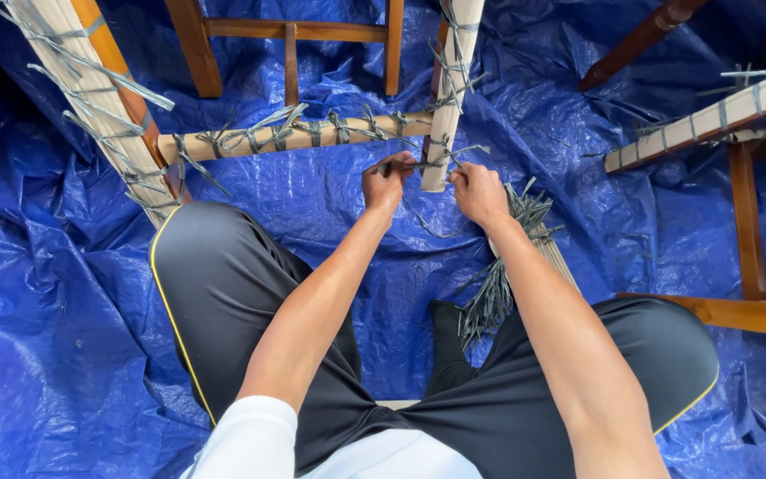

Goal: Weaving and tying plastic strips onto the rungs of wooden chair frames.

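While both hands pinched one grey strip [425,163], left hand [386,180] and right hand [479,191] closed on it, the front rail [285,137] and left rail [90,98] already carried ties. A bundle of spare strips [503,275] lay unused, so binding looked partway done.

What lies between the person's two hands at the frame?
In the head view, the pale upright rail and a grey strip pulled across it lie between the left hand and right hand.

Chair frame [294,137] tops cut off by edge, fingertips hidden behind strap [427,162], feet unseen
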